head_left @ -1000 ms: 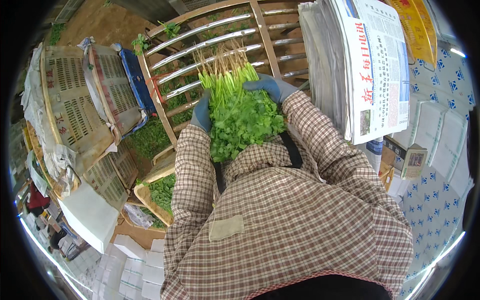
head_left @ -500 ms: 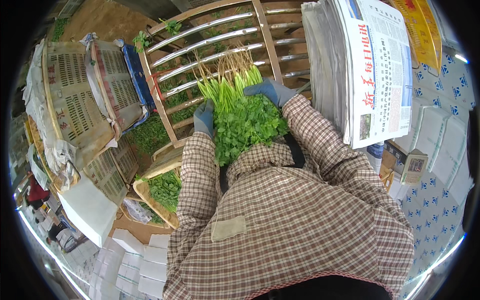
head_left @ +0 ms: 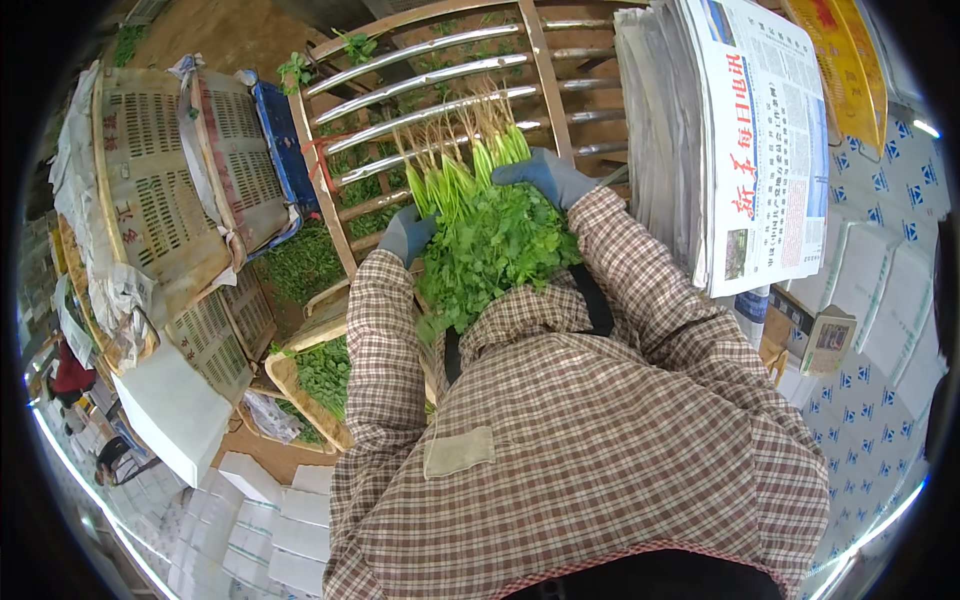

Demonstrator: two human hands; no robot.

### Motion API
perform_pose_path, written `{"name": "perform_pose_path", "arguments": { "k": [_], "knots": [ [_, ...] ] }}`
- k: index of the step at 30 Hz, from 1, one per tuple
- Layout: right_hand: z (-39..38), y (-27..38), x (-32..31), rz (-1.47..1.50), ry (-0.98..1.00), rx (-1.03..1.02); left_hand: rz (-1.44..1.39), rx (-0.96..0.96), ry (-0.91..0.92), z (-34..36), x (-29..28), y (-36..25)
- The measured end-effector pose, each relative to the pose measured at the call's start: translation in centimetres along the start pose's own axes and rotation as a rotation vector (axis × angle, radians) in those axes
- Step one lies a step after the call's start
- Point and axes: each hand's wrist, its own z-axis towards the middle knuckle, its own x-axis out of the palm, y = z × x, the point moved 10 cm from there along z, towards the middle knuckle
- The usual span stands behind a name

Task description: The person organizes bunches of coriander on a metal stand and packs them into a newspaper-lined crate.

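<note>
A thick bunch of coriander lies across a slatted rack in front of my chest. Its leaves point toward me, and its pale stems and thin brown roots point away. Blue-gloved, my left hand closes around the bunch's left side, its fingertips partly hidden by the leaves. My right hand, also in a blue glove, grips the right side where stems meet leaves, with its fingers bent over the top. Below the roots run the metal bars of the rack, set in a wooden frame.
A tall stack of newspapers stands right of the rack. Worn plastic crates are piled at the left, near a basket of greens. White boxes sit lower left, and yellow crates at the far right.
My left hand has shifted slightly left relative to the rack, and the stems and leaves on that side spread a little wider. My right hand keeps its hold on the coriander.
</note>
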Motion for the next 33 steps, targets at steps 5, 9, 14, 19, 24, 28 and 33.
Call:
{"name": "perform_pose_path", "arguments": {
  "k": [5,9,14,19,24,28,33],
  "knots": [
    [0.6,-0.5,0.3,0.086,0.097,0.018,-0.248,0.057,-0.054,0.9,-2.0,0.8],
    [0.0,1.2,1.4,0.143,0.11,0.059,-0.659,0.052,0.0,1.4,1.0,-0.1],
    [-0.3,1.7,2.1,0.194,0.167,0.062,-0.504,0.132,0.148,-2.3,5.0,-4.8],
    [-1.8,1.6,-0.1,0.25,0.111,-0.041,-0.471,0.221,0.094,-3.5,4.3,-7.5],
    [-3.6,2.6,-1.2,0.155,-0.027,0.111,-0.529,0.216,-0.06,-0.4,3.7,-5.4],
    [-2.0,2.0,-0.5,0.286,0.15,0.074,-0.777,0.123,0.148,-2.0,5.7,-8.4],
    [-0.7,1.4,3.7,0.33,0.135,-0.16,-0.667,0.427,-0.234,2.1,5.0,-2.4]
  ]
}}
